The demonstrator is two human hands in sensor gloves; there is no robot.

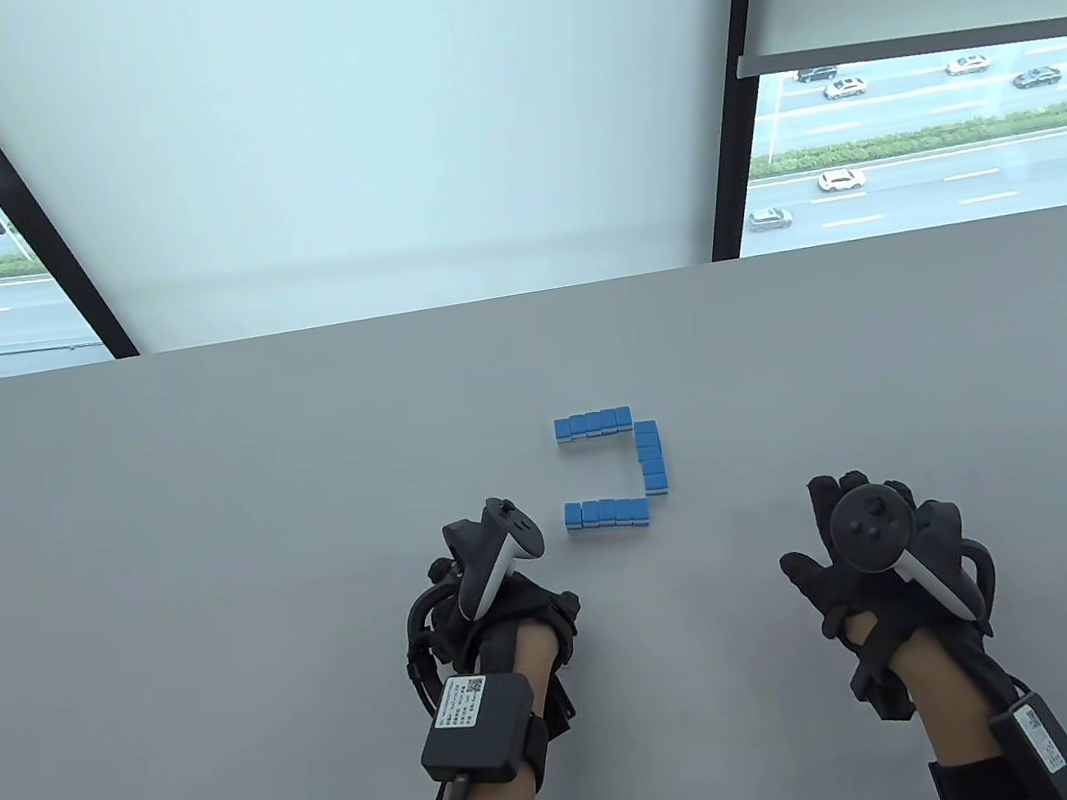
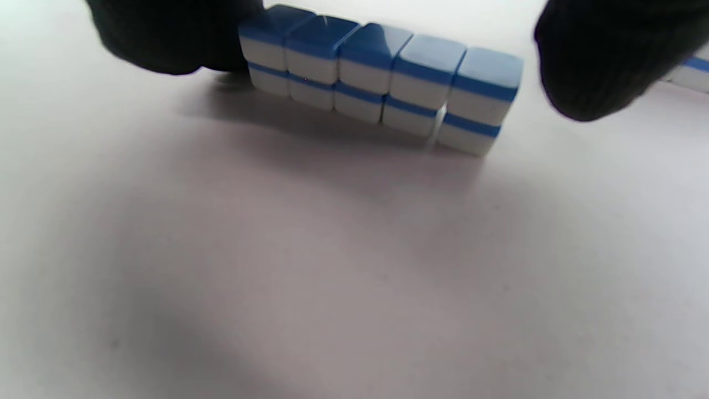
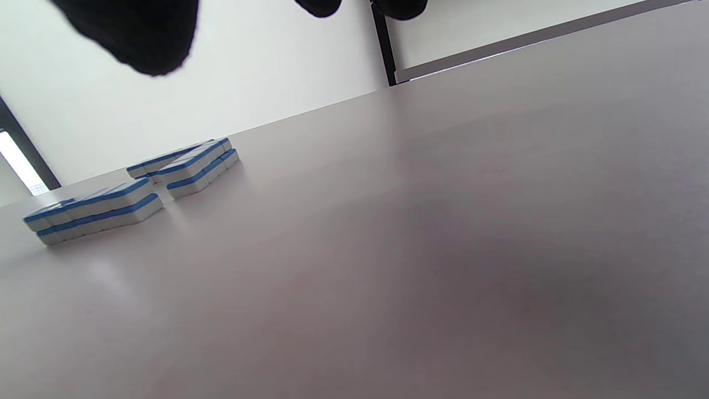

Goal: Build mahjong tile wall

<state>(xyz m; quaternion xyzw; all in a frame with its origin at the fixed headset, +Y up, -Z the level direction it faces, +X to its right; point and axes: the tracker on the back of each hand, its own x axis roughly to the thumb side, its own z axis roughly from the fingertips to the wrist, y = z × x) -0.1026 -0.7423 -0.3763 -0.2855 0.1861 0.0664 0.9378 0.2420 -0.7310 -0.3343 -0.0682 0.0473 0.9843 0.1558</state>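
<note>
Mahjong tile wall's sitting mid-table (image 1: 198, 453) as 3 rows, 2 tiles high, blue tops: far row (image 1: 593, 424), right row (image 1: 651, 457), near row (image 1: 607, 512). The left side's open. Your left hand (image 1: 486, 610) is just left of the near row w/ fingertips (image 2: 166, 39) relaxed, gripping nothing. Your right hand (image 1: 873, 559) is well off to the right, fingers spread loose, nothing in it.

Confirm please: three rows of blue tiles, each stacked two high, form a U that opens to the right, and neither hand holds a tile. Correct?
Not quite: the U opens to the left. The table view shows the far row, side row and near row closing the right side. The rest holds: two high, and the left hand and right hand hold nothing.
</note>
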